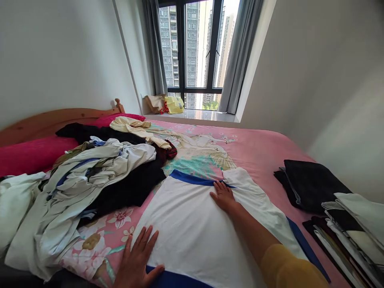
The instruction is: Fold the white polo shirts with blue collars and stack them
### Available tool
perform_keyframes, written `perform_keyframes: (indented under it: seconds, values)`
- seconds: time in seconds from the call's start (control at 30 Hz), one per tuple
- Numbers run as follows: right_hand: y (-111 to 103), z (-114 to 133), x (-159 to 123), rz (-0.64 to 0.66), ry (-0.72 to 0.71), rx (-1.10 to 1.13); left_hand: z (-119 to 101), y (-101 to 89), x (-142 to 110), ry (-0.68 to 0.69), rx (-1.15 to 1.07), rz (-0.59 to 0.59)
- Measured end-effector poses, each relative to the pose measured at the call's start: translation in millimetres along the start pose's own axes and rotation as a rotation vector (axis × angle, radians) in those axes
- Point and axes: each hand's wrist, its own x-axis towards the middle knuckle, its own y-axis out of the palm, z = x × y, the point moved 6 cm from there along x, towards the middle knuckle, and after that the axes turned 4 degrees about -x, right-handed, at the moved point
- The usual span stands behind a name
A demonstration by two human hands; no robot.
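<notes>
A white shirt (192,216) with blue bands along its edges lies spread on the bed in front of me. My left hand (139,256) rests flat on its near left edge, fingers spread, close to the lower blue band. Farther off, my right hand (223,195) presses flat on the cloth just below the far blue band, fingers open. The shirt's right side, partly hidden behind my right forearm, looks folded or bunched, with another blue edge at the lower right. Neither hand grips anything.
A heap of loose clothes (99,172) lies to the left by the red pillows (36,154). At right are folded dark clothes (312,184) and a folded stack (354,240). Paper bags (156,103) stand on the window sill (207,115). A pink flowered sheet (255,146) covers the bed.
</notes>
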Motion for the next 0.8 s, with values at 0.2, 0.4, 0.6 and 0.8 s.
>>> perform_keyframes:
  seconds: [0.2,0.4,0.6,0.8]
  values:
    - [6.5,37.7,-22.0,0.017,0.075,0.005,-4.7,-4.7,-0.1,0.043,0.018,-0.026]
    - [45.9,103.6,-191.2,-0.014,-0.600,-0.012,-5.4,-3.5,1.8,0.028,-0.008,-0.024]
    - [47.6,57.4,-298.4,-0.125,-0.632,-0.003,-4.2,-2.3,5.5,-0.057,-0.071,0.091]
    - [-62.9,13.9,-276.8,-0.226,-0.176,0.164,-29.6,-18.1,46.4,-0.270,-0.052,0.337]
